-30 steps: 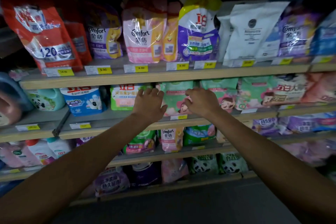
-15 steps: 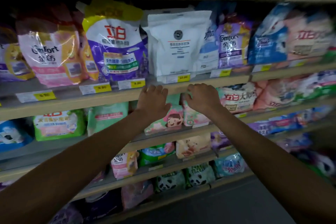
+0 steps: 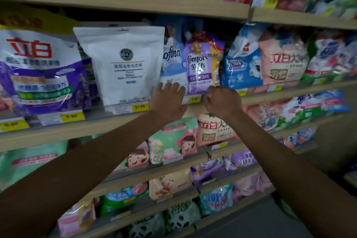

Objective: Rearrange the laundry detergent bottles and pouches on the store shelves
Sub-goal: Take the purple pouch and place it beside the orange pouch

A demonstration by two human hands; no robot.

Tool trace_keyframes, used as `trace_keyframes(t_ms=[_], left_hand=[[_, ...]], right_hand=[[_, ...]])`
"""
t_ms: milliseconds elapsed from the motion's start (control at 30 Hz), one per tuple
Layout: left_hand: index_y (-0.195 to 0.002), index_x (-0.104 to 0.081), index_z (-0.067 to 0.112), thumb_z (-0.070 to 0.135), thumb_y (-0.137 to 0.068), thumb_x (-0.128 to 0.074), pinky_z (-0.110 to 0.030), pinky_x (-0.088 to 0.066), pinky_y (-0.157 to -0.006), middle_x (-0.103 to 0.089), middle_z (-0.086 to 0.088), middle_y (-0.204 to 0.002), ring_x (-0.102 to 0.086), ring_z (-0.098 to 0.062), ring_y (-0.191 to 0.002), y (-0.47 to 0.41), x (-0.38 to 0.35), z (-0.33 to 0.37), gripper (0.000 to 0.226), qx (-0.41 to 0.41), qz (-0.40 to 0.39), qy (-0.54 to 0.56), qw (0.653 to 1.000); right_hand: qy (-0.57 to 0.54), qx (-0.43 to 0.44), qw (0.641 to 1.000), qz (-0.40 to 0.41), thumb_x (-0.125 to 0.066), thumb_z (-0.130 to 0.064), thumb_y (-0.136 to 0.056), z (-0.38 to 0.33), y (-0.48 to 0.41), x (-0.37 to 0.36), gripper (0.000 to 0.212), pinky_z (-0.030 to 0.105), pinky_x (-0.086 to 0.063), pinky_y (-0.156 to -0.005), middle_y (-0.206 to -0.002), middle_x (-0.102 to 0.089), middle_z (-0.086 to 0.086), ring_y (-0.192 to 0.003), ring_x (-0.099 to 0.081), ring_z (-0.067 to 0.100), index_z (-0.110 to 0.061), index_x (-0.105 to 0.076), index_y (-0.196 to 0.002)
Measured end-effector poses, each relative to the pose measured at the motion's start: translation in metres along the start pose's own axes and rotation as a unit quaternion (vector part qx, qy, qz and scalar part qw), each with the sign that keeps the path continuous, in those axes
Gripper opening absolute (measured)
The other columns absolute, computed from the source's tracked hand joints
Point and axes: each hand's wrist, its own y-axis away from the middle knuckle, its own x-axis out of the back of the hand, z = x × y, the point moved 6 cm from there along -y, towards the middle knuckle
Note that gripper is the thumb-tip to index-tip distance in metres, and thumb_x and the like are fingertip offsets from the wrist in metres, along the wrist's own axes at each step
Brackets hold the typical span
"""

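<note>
Both arms reach up to a shelf of detergent pouches. My left hand is spread flat, fingers apart, at the foot of a pale blue Softina pouch, beside a white laundry-capsule pouch. My right hand is curled with fingers closed at the shelf edge, just below a purple Comfort pouch. I cannot tell whether it pinches anything. A large purple and white pouch stands at the left.
Blue and pink pouches fill the shelf to the right. Green cartoon pouches sit on the shelf below my arms. Lower shelves hold more pouches, some with panda prints. Yellow price tags line the shelf edges.
Both hands rose from the green pouches on the lower shelf to the front edge of the shelf above, and my view shifted rightwards and closer.
</note>
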Motion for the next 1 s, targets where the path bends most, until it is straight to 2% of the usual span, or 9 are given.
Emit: trace_keyframes(t_ms=[233,367,467,567,633,733,800,833,1000], left_hand=[[-0.133,-0.04,0.011,0.049,-0.089,-0.044,-0.045,-0.031,-0.101,-0.049,-0.012,-0.133,-0.046,-0.033,-0.121,-0.09,-0.014,0.012,0.058,0.037,0.019,-0.012,0.999],[-0.129,-0.04,0.007,0.052,-0.089,-0.045,-0.045,-0.035,-0.099,-0.05,-0.015,-0.131,-0.045,-0.032,-0.122,-0.117,-0.027,0.012,0.061,0.075,0.017,0.018,0.997],[-0.127,-0.04,0.003,0.057,-0.088,-0.045,-0.044,-0.039,-0.096,-0.048,-0.017,-0.13,-0.043,-0.032,-0.123,-0.126,-0.03,0.011,0.067,0.108,0.021,0.063,0.992],[-0.134,-0.035,0.001,0.048,-0.09,-0.05,-0.044,-0.041,-0.097,-0.045,-0.018,-0.133,-0.04,-0.032,-0.126,-0.13,-0.036,0.009,0.066,0.102,0.012,0.133,0.986],[-0.14,-0.029,0.002,0.036,-0.09,-0.053,-0.043,-0.037,-0.103,-0.041,-0.018,-0.137,-0.037,-0.031,-0.129,-0.129,-0.038,0.004,0.066,0.095,0.0,0.177,0.98],[-0.145,-0.023,0.003,0.025,-0.089,-0.055,-0.038,-0.027,-0.11,-0.036,-0.017,-0.144,-0.032,-0.03,-0.134,-0.125,-0.038,0.001,0.069,0.079,-0.011,0.193,0.978],[-0.147,-0.02,0.004,0.026,-0.089,-0.056,-0.039,-0.022,-0.113,-0.033,-0.017,-0.148,-0.027,-0.032,-0.138,-0.125,-0.039,0.001,0.071,0.082,-0.026,0.21,0.974],[-0.147,-0.021,0.006,0.028,-0.09,-0.056,-0.04,-0.022,-0.113,-0.033,-0.017,-0.148,-0.027,-0.033,-0.138,-0.125,-0.039,0.001,0.071,0.085,-0.029,0.221,0.971],[-0.136,-0.035,0.004,0.032,-0.089,-0.059,-0.044,-0.042,-0.1,-0.045,-0.017,-0.13,-0.047,-0.034,-0.119,-0.131,-0.033,0.0,0.06,0.116,0.013,0.352,0.929]], right_hand=[[-0.001,0.011,1.0,-0.014,-0.045,-0.037,-0.092,0.045,-0.057,-0.015,0.035,0.039,-0.047,-0.08,-0.111,-0.063,0.014,-0.103,-0.06,0.032,-0.01,-0.053,-0.113],[-0.051,-0.023,0.998,-0.005,-0.047,-0.041,-0.092,0.06,-0.083,-0.025,0.057,0.036,-0.044,-0.07,-0.116,-0.062,0.014,-0.102,-0.062,0.033,-0.002,-0.036,-0.133],[-0.161,-0.072,0.983,-0.054,-0.055,-0.046,-0.088,0.062,-0.101,-0.04,0.072,0.036,-0.046,-0.073,-0.111,-0.064,0.015,-0.103,-0.063,0.034,0.001,-0.03,-0.137],[-0.348,-0.118,0.923,-0.118,-0.069,-0.041,-0.081,0.06,-0.117,-0.06,0.079,0.028,-0.046,-0.078,-0.119,-0.062,0.012,-0.107,-0.06,0.027,-0.001,-0.033,-0.139],[-0.425,-0.14,0.882,-0.149,-0.075,-0.036,-0.076,0.061,-0.125,-0.071,0.074,0.025,-0.044,-0.078,-0.122,-0.061,0.011,-0.102,-0.058,0.023,-0.002,-0.042,-0.133],[-0.438,-0.169,0.872,-0.141,-0.079,-0.031,-0.073,0.062,-0.128,-0.074,0.071,0.023,-0.042,-0.069,-0.113,-0.062,0.012,-0.098,-0.06,0.024,0.0,-0.046,-0.128],[-0.457,-0.187,0.865,-0.091,-0.079,-0.024,-0.073,0.063,-0.127,-0.075,0.051,0.026,-0.044,-0.072,-0.113,-0.065,0.014,-0.094,-0.062,0.026,-0.001,-0.055,-0.112],[-0.473,-0.198,0.856,-0.066,-0.079,-0.021,-0.073,0.064,-0.125,-0.074,0.04,0.027,-0.045,-0.073,-0.112,-0.067,0.015,-0.092,-0.063,0.027,-0.005,-0.058,-0.104],[-0.546,-0.229,0.806,-0.008,-0.077,-0.015,-0.074,0.067,-0.119,-0.067,0.036,0.027,-0.046,-0.076,-0.11,-0.07,0.016,-0.099,-0.066,0.029,-0.003,-0.067,-0.106]])
